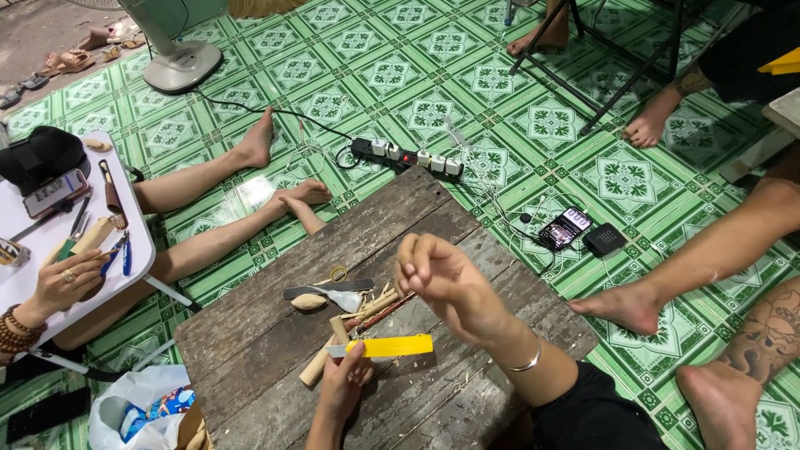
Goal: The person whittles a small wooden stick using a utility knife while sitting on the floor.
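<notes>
While the left hand pinches a flat yellow-handled utility knife by its pale end, holding it level just above the weathered dark wooden board, the right hand is raised over the board's middle, fingers curled loosely together with nothing visible between them; a thin silver bangle circles that wrist; beside the knife lie short pale wooden sticks, an oval wooden piece and a dark flat file; beyond, a black power strip rests on the green patterned floor tiles; another person's hand rests on a white folding table at the left.
</notes>
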